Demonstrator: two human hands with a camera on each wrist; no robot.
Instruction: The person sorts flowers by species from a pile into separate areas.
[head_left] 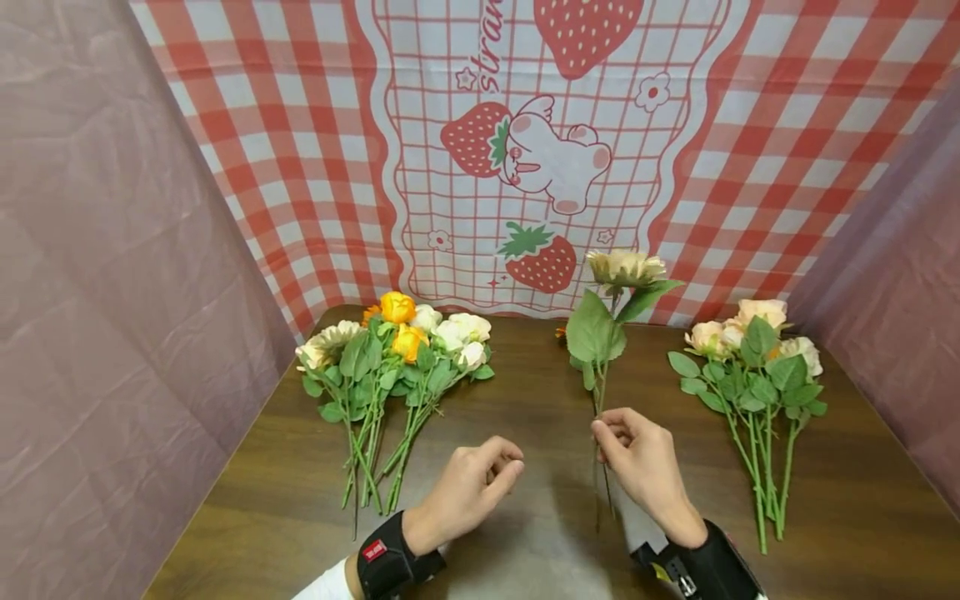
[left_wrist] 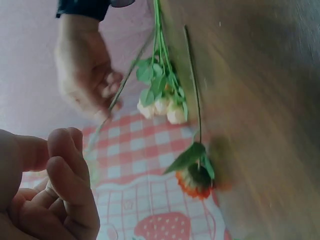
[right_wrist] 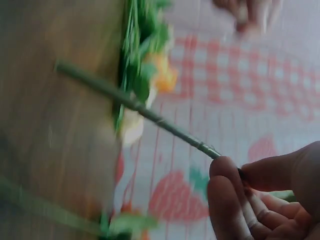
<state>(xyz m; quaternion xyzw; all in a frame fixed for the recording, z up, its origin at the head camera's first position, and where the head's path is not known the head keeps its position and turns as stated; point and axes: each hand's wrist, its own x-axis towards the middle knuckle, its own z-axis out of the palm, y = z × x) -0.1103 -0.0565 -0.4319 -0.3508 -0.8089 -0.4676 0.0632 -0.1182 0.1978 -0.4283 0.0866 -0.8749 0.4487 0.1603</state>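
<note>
In the head view, the right hand (head_left: pixel 647 458) pinches the stem of a pale flower (head_left: pixel 626 268) over the table (head_left: pixel 517 400); the left hand (head_left: pixel 468 486), loosely curled, holds nothing. The left wrist view shows an orange flower (left_wrist: pixel 194 181) lying apart. In the right wrist view, the thin stem (right_wrist: pixel 170 129) looks light and fairly stiff, best pinched low, clear of the softer petals.

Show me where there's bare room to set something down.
One bare patch of table lies between the left flower bunch and the cream flower in the right hand, beyond the left hand. Another lies between that flower and the right bunch. It's crowded under both bunches, and an orange flower lies between the patches.
</note>
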